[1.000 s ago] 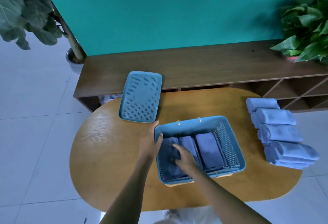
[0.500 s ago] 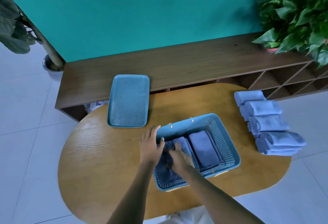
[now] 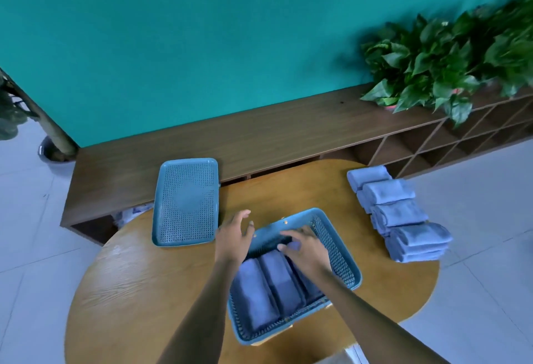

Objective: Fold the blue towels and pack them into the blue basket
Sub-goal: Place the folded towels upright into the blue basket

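Head view, hands spread over blue basket

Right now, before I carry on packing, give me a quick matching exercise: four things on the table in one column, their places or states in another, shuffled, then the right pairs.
Things:
1. blue basket
2. blue lid
3. stack of folded towels
4. left hand

Places or states:
A. on the table's right edge, outside the basket
B. fingers spread at the basket's left rim
C. lying flat at the table's far left
D. holds folded towels side by side

Pairs: 1-D, 2-C, 3-A, 4-B
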